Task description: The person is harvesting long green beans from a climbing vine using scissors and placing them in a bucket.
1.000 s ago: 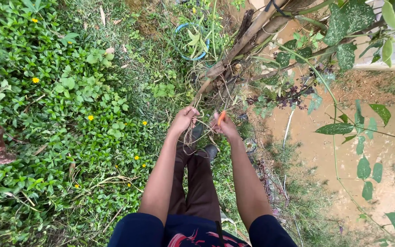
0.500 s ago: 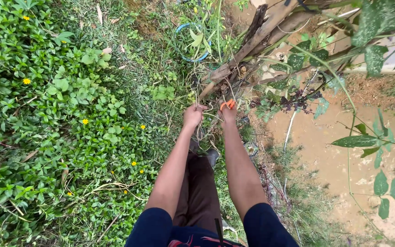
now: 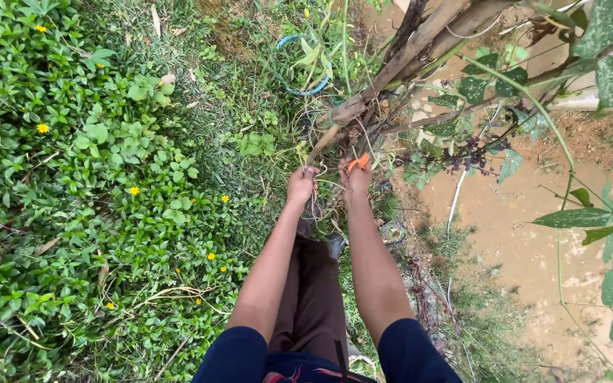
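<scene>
Dry vines [image 3: 318,186] are gripped tight in the left hand [image 3: 301,186], w/ orange clippers [image 3: 357,164] held closed-fisted in the right hand [image 3: 355,181] near the leaning wood stems [image 3: 399,64], prob. to keep vines taut.

Left of the hands I see dense green groundcover [image 3: 108,177] dotted with yellow flowers [image 3: 134,190]. Beyond them a blue hose loop [image 3: 305,89] lies in grass. To their right I see muddy water [image 3: 526,227] and spotted leaves [image 3: 576,218].
</scene>
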